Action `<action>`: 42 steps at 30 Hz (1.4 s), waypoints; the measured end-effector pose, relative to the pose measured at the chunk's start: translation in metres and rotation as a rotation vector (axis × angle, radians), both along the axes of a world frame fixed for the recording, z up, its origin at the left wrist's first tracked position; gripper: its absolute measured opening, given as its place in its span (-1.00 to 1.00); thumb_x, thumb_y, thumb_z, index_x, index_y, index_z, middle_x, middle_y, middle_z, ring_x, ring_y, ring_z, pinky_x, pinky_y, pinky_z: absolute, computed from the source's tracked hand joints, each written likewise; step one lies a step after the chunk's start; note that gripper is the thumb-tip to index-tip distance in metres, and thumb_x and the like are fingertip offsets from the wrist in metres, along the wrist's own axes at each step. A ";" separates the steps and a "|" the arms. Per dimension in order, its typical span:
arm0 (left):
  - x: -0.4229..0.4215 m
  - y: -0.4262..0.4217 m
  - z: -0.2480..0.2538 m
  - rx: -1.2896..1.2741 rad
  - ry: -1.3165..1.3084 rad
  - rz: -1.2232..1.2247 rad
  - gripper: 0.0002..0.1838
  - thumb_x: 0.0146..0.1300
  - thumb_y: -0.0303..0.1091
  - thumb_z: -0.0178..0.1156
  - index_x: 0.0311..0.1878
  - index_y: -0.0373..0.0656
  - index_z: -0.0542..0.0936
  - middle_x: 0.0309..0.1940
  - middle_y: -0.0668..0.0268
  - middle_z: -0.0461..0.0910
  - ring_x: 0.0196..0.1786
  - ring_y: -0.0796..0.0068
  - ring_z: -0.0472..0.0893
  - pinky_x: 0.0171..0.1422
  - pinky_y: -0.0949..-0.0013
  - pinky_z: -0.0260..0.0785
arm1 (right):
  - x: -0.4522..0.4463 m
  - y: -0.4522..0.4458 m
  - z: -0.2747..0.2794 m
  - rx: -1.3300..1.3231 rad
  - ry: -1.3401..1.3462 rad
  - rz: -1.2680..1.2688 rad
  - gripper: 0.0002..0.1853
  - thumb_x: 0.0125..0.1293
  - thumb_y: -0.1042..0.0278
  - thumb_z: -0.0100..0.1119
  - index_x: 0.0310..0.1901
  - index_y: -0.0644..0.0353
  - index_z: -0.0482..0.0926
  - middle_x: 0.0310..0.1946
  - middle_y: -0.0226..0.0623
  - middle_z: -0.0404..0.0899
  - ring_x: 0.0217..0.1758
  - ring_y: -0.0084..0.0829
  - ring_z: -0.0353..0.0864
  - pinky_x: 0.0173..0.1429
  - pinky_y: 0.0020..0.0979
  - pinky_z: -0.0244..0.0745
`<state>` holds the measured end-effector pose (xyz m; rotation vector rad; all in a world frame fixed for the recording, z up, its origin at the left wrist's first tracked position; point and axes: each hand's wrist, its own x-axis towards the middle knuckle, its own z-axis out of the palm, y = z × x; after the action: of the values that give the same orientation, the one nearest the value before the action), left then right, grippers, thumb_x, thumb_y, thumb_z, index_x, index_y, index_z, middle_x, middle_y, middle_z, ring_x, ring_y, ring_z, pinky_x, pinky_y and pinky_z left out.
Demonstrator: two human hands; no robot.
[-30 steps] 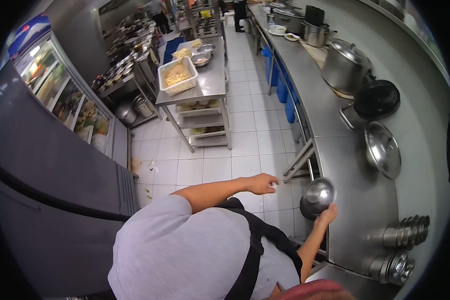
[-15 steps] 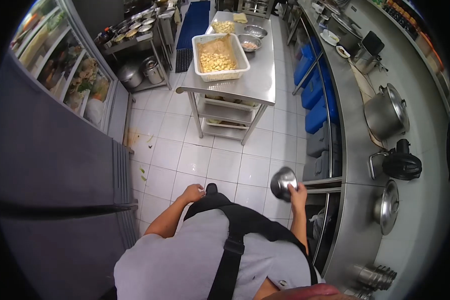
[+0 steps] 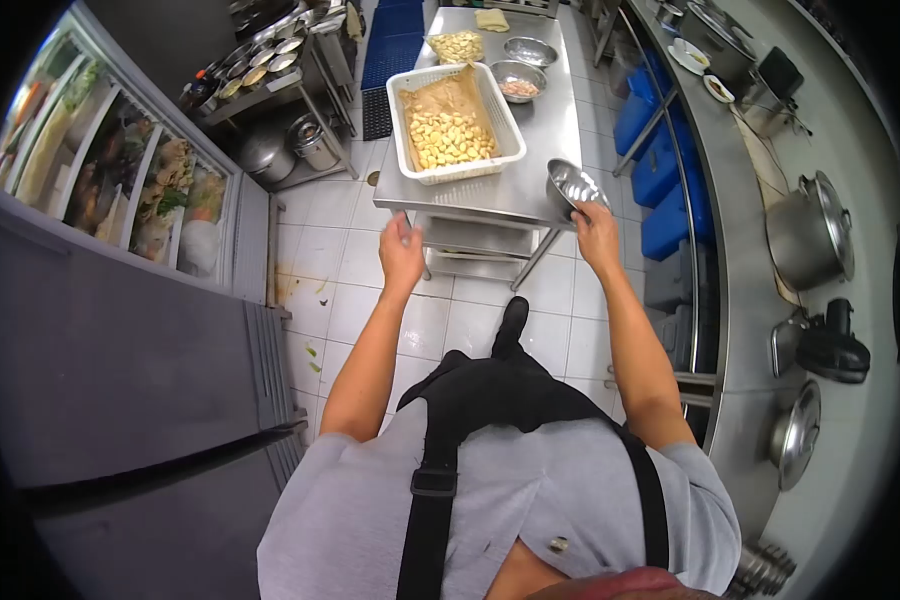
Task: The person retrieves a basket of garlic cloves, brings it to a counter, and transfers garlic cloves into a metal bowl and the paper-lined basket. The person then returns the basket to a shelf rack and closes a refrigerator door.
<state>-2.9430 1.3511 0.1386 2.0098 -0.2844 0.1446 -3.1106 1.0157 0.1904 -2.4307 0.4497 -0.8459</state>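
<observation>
A shiny metal bowl is in my right hand, tilted at the front right corner of the steel table. My fingers grip its near rim. Whether the bowl touches the tabletop I cannot tell. My left hand is raised just short of the table's front left edge, slightly blurred, with loosely bent fingers apart and nothing in them. Between and beyond my hands, a white plastic basket lined with brown paper holds peeled, pale yellow pieces that look like garlic cloves.
Farther back on the table are a bowl of pinkish pieces, another metal bowl, a bag of pale pieces and a folded cloth. A glass-doored fridge stands left; a steel counter with a large pot runs along the right.
I have stepped forward to the table. My right hand has carried the bowl from beside my body up to the table's corner; my left hand has lifted forward.
</observation>
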 end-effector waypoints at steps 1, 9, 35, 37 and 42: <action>0.018 -0.020 0.015 -0.017 -0.027 0.056 -0.39 0.35 -0.20 0.31 0.36 -0.35 0.45 0.13 -0.06 0.57 0.18 0.01 0.58 0.33 0.09 0.42 | 0.025 -0.014 -0.008 -0.045 0.000 0.014 -0.79 0.30 0.46 0.26 -0.06 0.23 0.73 -0.17 -0.11 0.71 -0.04 -0.03 0.62 0.14 -0.09 0.44; 0.132 -0.096 0.033 0.279 0.053 0.208 -0.37 0.39 -0.42 0.00 0.51 -0.36 0.21 0.26 -0.34 0.49 0.30 -0.25 0.52 0.42 -0.05 0.33 | 0.120 -0.057 -0.014 0.057 0.207 0.258 -0.63 0.28 0.36 0.35 0.13 0.17 0.70 0.06 -0.12 0.67 0.22 -0.07 0.52 0.36 -0.04 0.34; 0.345 -0.184 0.076 1.090 -0.232 0.045 -0.68 0.24 -0.27 0.25 -0.03 -0.21 0.77 0.39 0.04 0.34 0.44 -0.02 0.26 0.41 -0.14 0.23 | 0.396 -0.022 0.015 0.150 0.592 0.084 0.06 0.32 0.18 0.26 0.52 0.70 -0.23 -0.01 0.31 0.67 0.07 0.10 0.72 0.17 -0.10 0.63; 0.359 -0.182 0.054 1.017 -0.286 0.074 -0.71 0.25 -0.28 0.22 -0.08 -0.21 0.78 0.35 0.04 0.38 0.43 -0.02 0.27 0.42 -0.13 0.23 | 0.406 -0.026 0.004 0.109 0.564 0.083 -0.32 0.36 0.23 0.18 0.31 0.67 0.29 -0.09 0.29 0.70 0.03 0.11 0.73 0.14 -0.08 0.63; 0.356 -0.163 0.079 0.560 -0.294 0.047 -0.81 0.21 -0.33 0.23 -0.26 -0.24 0.73 0.15 0.03 0.52 0.30 -0.01 0.41 0.30 -0.10 0.30 | 0.412 -0.046 0.003 0.171 0.308 0.130 -0.74 0.31 0.35 0.09 -0.26 0.38 0.69 -0.25 0.22 0.68 -0.10 0.23 0.69 0.04 0.03 0.58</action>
<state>-2.5870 1.1879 0.2174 2.5521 -0.5073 0.4311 -2.6984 0.9698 0.1929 -2.4054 0.4499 -0.3622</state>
